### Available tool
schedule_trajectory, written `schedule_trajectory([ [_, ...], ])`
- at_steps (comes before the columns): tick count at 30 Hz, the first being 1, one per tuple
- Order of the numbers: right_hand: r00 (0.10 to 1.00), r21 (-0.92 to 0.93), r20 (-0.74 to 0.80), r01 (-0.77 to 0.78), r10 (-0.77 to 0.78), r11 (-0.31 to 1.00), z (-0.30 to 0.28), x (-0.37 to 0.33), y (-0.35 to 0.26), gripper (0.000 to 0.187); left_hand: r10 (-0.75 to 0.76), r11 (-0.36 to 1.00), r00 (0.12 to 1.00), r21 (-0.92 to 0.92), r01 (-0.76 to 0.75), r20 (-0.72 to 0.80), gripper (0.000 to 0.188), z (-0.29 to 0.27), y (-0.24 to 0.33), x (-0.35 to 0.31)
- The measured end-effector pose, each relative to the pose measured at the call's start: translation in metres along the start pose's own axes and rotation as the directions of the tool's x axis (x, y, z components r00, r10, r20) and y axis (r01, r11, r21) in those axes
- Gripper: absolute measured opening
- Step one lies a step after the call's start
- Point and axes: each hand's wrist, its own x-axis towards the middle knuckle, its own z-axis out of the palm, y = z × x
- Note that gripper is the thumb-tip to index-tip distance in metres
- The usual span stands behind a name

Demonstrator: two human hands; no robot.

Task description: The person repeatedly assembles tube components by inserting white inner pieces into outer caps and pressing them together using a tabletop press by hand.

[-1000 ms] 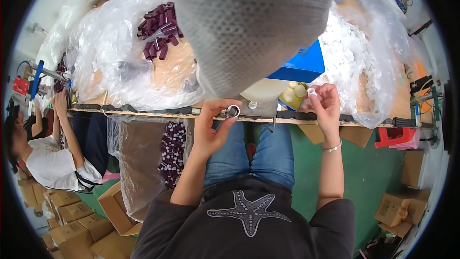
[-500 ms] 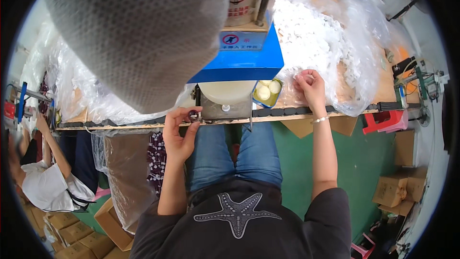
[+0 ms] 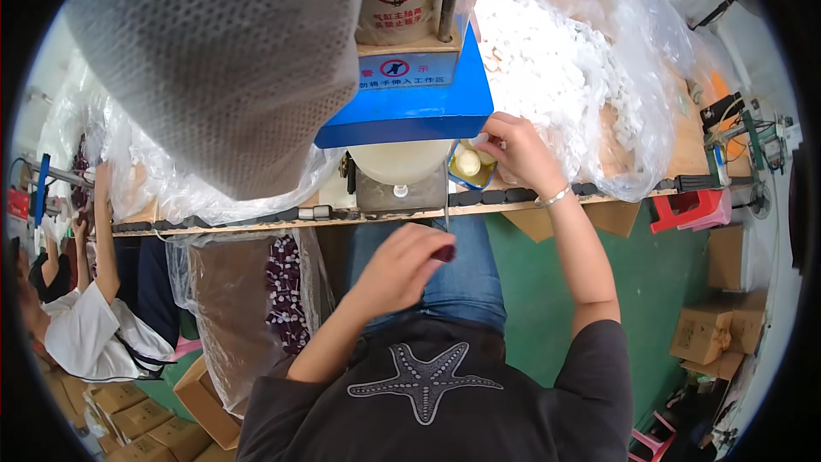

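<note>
My left hand [image 3: 398,267] is in front of the table edge, above my lap, its fingers closed on a small dark maroon cap-like piece [image 3: 445,253]. My right hand [image 3: 518,151] reaches over a small blue-rimmed tin [image 3: 484,185] that holds round cream-coloured pads [image 3: 468,162]. Its fingertips are pinched close to the pads; what they hold, if anything, I cannot make out. Left of the tin is a blue press [image 3: 410,115] with a pale round part [image 3: 398,162] beneath it. A small white piece [image 3: 400,192] sits on the press's metal base [image 3: 376,198].
Many small white parts [image 3: 547,60] lie heaped on plastic film at the right. Grey mesh fabric [image 3: 222,68] hides much of the upper left. Below the table at left, an open plastic-lined box [image 3: 227,308] holds maroon pieces [image 3: 286,299]. A co-worker [image 3: 98,325] sits at far left.
My left hand has moved away from the press base, right and toward my body, with the maroon piece. My right hand has shifted left from beside the white heap to the tin.
</note>
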Motion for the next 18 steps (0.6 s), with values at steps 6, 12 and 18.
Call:
schedule_trajectory([
  [6, 0.995, -0.196, 0.099, 0.019, 0.000, 0.981, -0.024, -0.009, 0.009, 0.013, 0.048, 0.998, 0.998, -0.030, -0.047, 0.039, 0.037, 0.027, 0.011, 0.016],
  [12, 0.986, -0.231, 0.168, 0.036, 0.003, 0.972, -0.031, -0.023, 0.012, 0.012, 0.045, 0.993, 0.998, 0.112, -0.048, 0.037, 0.033, 0.048, 0.007, 0.037],
  [18, 0.983, -0.063, 0.169, -0.065, 0.075, 0.996, -0.023, -0.033, -0.009, 0.018, -0.014, 0.969, 1.000, 0.246, 0.007, 0.025, 0.033, 0.068, -0.007, 0.049],
])
